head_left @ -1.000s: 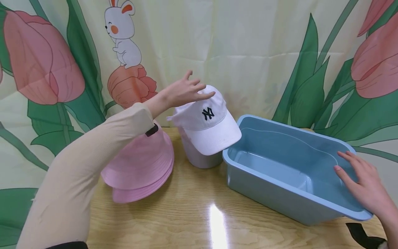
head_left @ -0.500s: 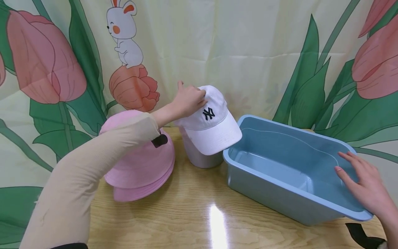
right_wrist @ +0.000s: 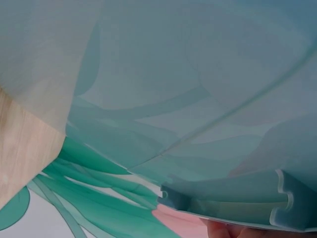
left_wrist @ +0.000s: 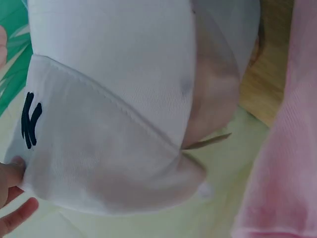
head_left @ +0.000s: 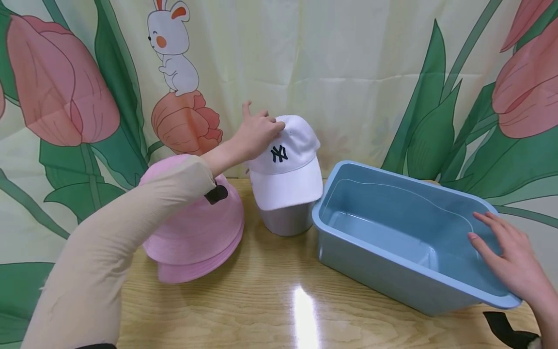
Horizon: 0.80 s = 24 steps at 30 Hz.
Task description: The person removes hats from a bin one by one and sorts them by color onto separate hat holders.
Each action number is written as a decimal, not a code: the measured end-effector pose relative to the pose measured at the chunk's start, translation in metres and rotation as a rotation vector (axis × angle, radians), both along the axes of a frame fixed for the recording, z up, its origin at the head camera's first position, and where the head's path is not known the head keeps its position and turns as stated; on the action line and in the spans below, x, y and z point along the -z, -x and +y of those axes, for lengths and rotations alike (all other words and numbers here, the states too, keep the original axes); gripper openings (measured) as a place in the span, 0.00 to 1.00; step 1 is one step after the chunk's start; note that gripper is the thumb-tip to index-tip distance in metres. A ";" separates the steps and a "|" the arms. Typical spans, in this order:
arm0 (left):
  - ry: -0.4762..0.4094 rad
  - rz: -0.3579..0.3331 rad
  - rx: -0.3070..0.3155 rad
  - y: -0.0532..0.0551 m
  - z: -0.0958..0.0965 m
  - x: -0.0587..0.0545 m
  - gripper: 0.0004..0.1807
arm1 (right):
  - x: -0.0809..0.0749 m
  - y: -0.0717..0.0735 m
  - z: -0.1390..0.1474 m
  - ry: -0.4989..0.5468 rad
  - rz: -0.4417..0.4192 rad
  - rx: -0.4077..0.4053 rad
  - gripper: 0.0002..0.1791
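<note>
At the crown of a white baseball cap [head_left: 289,155] with a black NY logo, my left hand [head_left: 257,133] pinches the cloth from behind. The fingertips [left_wrist: 15,173] show at the cap's top edge in the left wrist view. Under the cap's brim stands a greyish-lilac rounded form [head_left: 287,220], its upper part hidden by the cap. Pink bucket hats [head_left: 200,232], stacked with two brims showing, sit below my left forearm. My right hand [head_left: 507,254] rests over the right end of a light blue plastic tub [head_left: 379,264], its fingers fairly straight across the rim.
The tub stands on the wooden table [head_left: 244,310], its near left corner close beside the cap. Behind everything hangs a curtain [head_left: 344,82] printed with tulips and a rabbit.
My left hand came down from spread fingers above the cap and took hold of its crown. The cap has turned, brim and logo shifting left off the tub's corner. The right hand stayed put.
</note>
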<state>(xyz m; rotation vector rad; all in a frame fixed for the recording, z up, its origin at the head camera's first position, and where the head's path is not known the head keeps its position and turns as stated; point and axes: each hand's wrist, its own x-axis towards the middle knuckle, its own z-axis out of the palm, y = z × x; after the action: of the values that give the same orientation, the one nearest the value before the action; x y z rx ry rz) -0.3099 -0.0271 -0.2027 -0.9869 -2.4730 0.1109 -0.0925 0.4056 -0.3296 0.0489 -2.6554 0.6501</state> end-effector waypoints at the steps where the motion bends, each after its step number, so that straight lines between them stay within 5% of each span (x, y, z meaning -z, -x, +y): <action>1: 0.003 0.024 0.012 0.000 -0.002 0.001 0.05 | 0.000 0.000 0.000 0.001 -0.001 0.000 0.28; 4: 0.023 0.079 0.053 -0.002 -0.005 0.003 0.05 | -0.001 0.000 0.001 -0.002 -0.003 0.000 0.28; 10: 0.042 0.066 0.088 -0.013 -0.002 0.014 0.06 | -0.002 0.001 0.001 -0.005 -0.008 0.002 0.28; 19: -0.036 0.071 0.050 -0.031 0.014 0.023 0.06 | 0.001 0.000 0.000 -0.011 -0.014 0.004 0.28; 24: 0.060 0.095 0.038 -0.038 0.022 0.037 0.07 | 0.000 0.001 -0.001 -0.012 -0.010 0.002 0.28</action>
<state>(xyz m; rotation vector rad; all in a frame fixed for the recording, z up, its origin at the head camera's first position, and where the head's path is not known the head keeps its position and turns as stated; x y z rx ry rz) -0.2721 -0.0048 -0.2394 -1.0285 -2.3755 0.2156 -0.0932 0.4047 -0.3294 0.0463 -2.6689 0.6353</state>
